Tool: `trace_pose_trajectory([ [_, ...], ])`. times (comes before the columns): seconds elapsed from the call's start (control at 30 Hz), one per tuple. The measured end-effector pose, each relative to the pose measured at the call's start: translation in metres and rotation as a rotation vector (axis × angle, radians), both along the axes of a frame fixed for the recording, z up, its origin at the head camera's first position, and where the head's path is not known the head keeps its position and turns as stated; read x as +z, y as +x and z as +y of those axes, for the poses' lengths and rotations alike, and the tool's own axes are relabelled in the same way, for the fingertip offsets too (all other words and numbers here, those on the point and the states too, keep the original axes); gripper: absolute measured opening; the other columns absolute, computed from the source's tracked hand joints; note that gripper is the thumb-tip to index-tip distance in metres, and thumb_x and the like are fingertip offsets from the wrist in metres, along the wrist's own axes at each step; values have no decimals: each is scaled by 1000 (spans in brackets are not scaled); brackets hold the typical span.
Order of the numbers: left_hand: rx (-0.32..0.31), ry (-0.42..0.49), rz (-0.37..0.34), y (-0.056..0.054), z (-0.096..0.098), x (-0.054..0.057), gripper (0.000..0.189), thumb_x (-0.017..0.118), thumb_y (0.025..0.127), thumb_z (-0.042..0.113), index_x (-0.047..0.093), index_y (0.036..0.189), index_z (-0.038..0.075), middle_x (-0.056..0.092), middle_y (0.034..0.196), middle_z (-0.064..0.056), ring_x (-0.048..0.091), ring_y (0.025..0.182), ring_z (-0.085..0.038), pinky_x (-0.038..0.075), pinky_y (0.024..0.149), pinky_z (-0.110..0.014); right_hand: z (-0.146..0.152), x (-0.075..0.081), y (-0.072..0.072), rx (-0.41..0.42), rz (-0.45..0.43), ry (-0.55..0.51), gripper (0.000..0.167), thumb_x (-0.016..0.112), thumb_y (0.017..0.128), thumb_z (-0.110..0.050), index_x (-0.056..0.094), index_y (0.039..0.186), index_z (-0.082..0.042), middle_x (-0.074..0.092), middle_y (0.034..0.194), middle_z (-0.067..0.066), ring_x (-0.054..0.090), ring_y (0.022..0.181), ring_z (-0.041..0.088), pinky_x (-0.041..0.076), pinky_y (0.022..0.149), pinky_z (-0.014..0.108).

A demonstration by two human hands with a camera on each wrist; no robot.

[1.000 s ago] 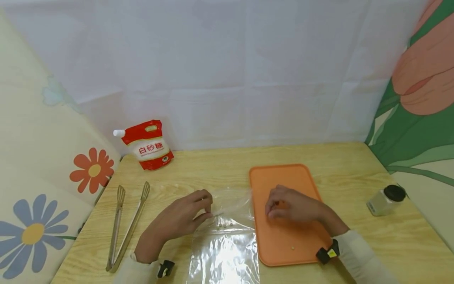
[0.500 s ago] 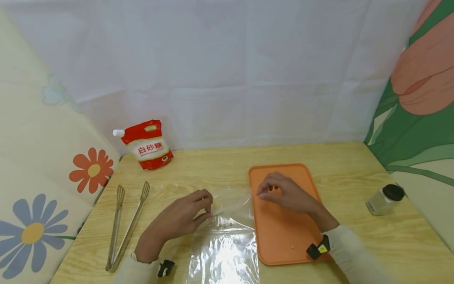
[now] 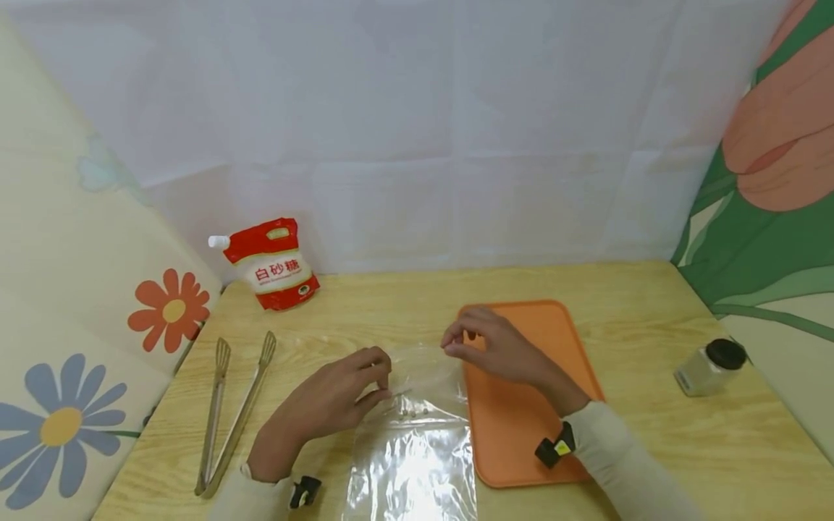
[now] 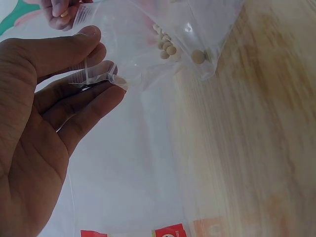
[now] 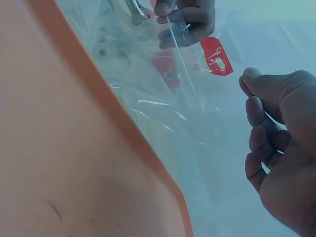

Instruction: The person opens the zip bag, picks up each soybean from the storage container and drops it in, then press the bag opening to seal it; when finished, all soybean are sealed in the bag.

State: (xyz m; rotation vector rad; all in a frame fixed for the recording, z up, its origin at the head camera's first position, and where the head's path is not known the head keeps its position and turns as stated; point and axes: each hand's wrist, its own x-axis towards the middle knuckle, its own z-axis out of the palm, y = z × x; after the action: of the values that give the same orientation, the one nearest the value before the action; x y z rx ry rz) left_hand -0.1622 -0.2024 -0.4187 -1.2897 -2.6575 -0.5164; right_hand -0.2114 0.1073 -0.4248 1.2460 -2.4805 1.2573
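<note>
In the head view my left hand [image 3: 335, 391] pinches the mouth of a clear zip bag [image 3: 410, 470] between thumb and fingers. Several round beige tablets [image 4: 167, 48] lie inside the bag in the left wrist view. My right hand [image 3: 495, 347] is over the left edge of an orange tray [image 3: 515, 434], near the bag's open end. Its thumb and index finger are pinched together, with a small tan tablet [image 4: 64, 14] showing between them in the left wrist view. From the right wrist view, the right fingertips [image 5: 251, 72] are just apart from the bag's zip edge.
Metal tongs [image 3: 215, 434] lie spread on the table at the left. A red and white sugar pouch [image 3: 276, 271] stands at the back left. On the right is a small jar with a black lid [image 3: 725, 353]. A white cloth [image 3: 391, 145] hangs behind the table.
My right hand has moved left and away from me, from the middle of the tray to its left edge by the bag. The left hand has kept its grip on the bag.
</note>
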Motion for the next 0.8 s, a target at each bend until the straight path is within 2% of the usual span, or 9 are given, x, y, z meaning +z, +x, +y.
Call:
trace_pose_trajectory([
  [0.2, 3, -2, -3, 0, 0, 3, 14, 77, 91, 20, 63, 90, 20, 57, 108, 4, 58, 87, -12, 52, 72, -26, -5, -1, 1, -21, -73, -45, 15, 66, 99, -31, 71, 111, -23, 53, 92, -10, 51, 85, 29, 43, 72, 47],
  [0.37, 4, -2, 1, 1, 0, 3, 15, 77, 91, 20, 62, 89, 20, 57, 108, 5, 58, 87, -12, 52, 71, -26, 0, -5, 4, -78, -91, -85, 16, 63, 101, -35, 69, 115, -33, 54, 91, -11, 50, 84, 19, 45, 74, 46],
  [0.5, 2, 0, -4, 1, 0, 2, 15, 78, 91, 18, 62, 90, 20, 57, 108, 3, 58, 86, -13, 52, 70, -26, 15, -7, 7, -91, -133, -145, 14, 65, 100, -28, 69, 114, -29, 56, 90, -8, 49, 83, 15, 43, 74, 39],
  [0.63, -2, 0, 1, 1, 0, 2, 16, 78, 90, 18, 63, 90, 20, 57, 108, 4, 57, 86, -11, 51, 70, -25, 35, 1, 15, -20, -182, -126, 12, 70, 96, -14, 70, 107, -18, 58, 88, -3, 50, 81, 16, 43, 71, 33],
  [0.8, 0, -1, 9, 0, 0, 1, 15, 78, 90, 18, 63, 90, 20, 56, 108, 5, 56, 87, -11, 51, 70, -25, 70, 1, 21, 191, -243, 105, 9, 69, 97, -23, 70, 106, -23, 61, 94, -7, 53, 80, 13, 49, 70, 30],
])
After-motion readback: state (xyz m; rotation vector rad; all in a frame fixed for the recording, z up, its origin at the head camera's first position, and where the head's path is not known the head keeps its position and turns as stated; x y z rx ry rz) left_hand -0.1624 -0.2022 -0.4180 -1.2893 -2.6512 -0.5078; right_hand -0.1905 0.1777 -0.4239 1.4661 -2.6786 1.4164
